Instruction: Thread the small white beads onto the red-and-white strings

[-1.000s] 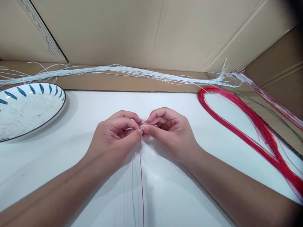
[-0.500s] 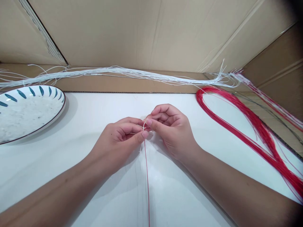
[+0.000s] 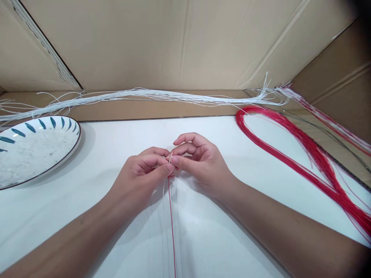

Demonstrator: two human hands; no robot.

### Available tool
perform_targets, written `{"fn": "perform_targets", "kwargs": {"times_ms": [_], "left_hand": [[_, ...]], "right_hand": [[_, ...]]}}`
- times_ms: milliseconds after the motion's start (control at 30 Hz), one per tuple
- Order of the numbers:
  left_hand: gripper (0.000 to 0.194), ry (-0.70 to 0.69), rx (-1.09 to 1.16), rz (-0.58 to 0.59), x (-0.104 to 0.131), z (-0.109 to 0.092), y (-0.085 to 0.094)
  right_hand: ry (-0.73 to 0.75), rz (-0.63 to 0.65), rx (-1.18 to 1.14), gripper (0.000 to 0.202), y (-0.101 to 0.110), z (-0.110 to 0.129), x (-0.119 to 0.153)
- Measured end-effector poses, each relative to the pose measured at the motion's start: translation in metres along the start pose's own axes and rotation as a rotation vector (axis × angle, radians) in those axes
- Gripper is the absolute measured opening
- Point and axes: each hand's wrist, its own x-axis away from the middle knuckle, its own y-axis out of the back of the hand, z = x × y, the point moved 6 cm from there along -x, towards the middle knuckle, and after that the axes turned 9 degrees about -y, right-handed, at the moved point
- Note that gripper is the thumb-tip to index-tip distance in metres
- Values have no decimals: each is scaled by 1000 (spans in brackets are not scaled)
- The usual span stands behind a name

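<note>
My left hand [image 3: 147,166] pinches a thin white cord [image 3: 164,190] and a red cord [image 3: 172,222] between thumb and forefinger. Close against it, my right hand [image 3: 197,156] has its thumb and forefinger closed on the same cords, its other fingers curled. Where the two cords cross is mostly covered by my fingertips. From the pinch the red cord runs straight down toward the bottom edge of the view, while a short white end hangs beside it.
An oval plate [image 3: 75,148] with dark leaf marks and white bits stands at left. A bundle of white cords [image 3: 162,94] lies along the cardboard [image 3: 127,110] at the back. Looped red cords [image 3: 278,170] and a red-and-white bundle [image 3: 319,112] lie at right.
Both hands have shifted slightly left in view and closer together. The white loop at my fingertips has become smaller, and a red bit now shows above the right thumb.
</note>
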Motion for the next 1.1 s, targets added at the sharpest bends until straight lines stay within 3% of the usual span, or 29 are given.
{"fn": "perform_targets", "kwargs": {"times_ms": [333, 500, 800, 1100], "left_hand": [[22, -27, -65, 17, -2, 2, 3], [25, 33, -65, -77, 1, 3, 5], [9, -86, -32, 40, -1, 1, 0], [17, -50, 19, -55, -3, 13, 10]], "right_hand": [[14, -26, -80, 36, 4, 0, -5], [-12, -7, -144, 37, 3, -1, -5], [30, -61, -166, 36, 5, 1, -8], [-28, -101, -80, 45, 3, -1, -6]]}}
